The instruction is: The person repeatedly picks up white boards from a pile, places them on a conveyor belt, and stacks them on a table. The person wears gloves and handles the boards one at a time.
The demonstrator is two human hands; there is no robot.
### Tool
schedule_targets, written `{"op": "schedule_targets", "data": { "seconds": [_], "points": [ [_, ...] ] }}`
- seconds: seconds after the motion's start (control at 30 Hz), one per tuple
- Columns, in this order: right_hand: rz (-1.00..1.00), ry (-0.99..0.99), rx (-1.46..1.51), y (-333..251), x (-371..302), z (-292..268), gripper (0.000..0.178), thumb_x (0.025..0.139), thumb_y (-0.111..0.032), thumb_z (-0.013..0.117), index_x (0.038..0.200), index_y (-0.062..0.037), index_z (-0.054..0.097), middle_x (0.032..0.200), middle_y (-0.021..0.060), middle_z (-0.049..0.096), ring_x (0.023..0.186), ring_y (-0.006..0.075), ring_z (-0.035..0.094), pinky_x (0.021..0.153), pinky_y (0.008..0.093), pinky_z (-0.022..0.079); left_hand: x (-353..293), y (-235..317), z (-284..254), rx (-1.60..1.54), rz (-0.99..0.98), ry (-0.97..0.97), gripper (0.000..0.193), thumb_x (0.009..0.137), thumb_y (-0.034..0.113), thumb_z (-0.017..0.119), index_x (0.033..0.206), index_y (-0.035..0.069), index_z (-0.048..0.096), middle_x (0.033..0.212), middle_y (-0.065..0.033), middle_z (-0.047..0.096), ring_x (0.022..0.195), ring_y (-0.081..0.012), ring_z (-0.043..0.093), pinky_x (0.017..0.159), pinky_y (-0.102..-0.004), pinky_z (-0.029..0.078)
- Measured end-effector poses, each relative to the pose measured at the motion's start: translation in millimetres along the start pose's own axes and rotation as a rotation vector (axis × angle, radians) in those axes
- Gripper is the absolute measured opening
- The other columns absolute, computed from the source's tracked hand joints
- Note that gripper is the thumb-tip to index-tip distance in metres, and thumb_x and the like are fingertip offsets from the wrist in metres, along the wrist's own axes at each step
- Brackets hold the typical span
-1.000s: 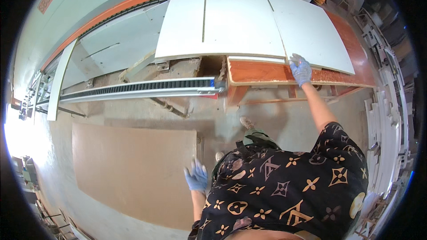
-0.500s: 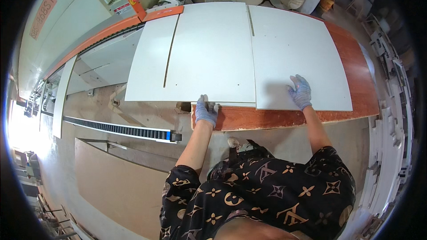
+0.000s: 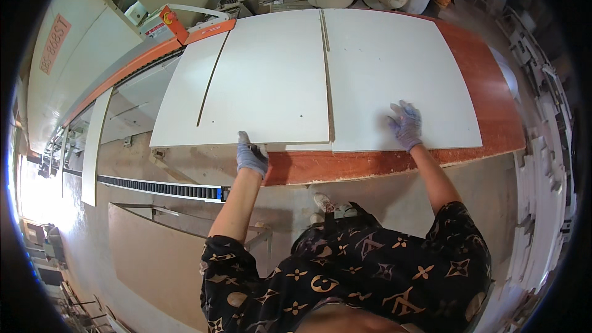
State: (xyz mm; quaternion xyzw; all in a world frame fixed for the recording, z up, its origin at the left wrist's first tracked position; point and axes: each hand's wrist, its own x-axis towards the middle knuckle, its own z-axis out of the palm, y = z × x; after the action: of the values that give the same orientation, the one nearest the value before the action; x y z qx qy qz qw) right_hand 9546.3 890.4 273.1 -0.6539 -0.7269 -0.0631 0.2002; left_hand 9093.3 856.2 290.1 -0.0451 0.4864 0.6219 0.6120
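Red bench [image 3: 364, 163]: chipped edge;
Left hand [image 3: 251, 156]: left panel [image 3: 271, 86] edge; pinch unclear;
Right hand [image 3: 407, 127]: spread on right panel [image 3: 382, 80]; press evenly

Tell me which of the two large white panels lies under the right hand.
The right panel: the right hand is over it, while the left hand is at the near edge of the left panel with the long dark slot.

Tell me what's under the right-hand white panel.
Beyond the right and near edges of the right-hand white panel, a reddish-brown tabletop shows; whatever lies directly beneath the panel is covered.
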Motion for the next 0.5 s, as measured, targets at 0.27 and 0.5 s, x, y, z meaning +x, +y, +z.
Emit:
{"op": "schedule_targets", "data": {
  "seconds": [0.27,0.5],
  "points": [
    [0.598,-0.619,1.325,-171,65,-17,0.060,0.080,-0.038,0.067,0.118,0.0060,0.052,0.110,0.0191,0.061,0.100,0.0268,0.059,0.087,0.0331,0.047,-51,-19,20,-0.031,-0.058,-0.035,0.028,0.081,0.043,0.066,0.088,0.017,0.061,0.082,0.0016,0.065,0.071,-0.0139,0.061,0.051,-0.0228,0.053],
    [0.583,-0.547,1.666,-93,70,-14,0.052,0.079,-0.025,0.069,0.114,0.0092,0.052,0.099,0.0211,0.063,0.088,0.0269,0.062,0.076,0.0330,0.052,-29,-17,4,0.010,0.008,-0.204,0.037,0.090,0.046,0.046,0.110,0.018,0.056,0.110,-0.0049,0.060,0.103,-0.0216,0.053,0.085,-0.0397,0.045]
  ]
}}
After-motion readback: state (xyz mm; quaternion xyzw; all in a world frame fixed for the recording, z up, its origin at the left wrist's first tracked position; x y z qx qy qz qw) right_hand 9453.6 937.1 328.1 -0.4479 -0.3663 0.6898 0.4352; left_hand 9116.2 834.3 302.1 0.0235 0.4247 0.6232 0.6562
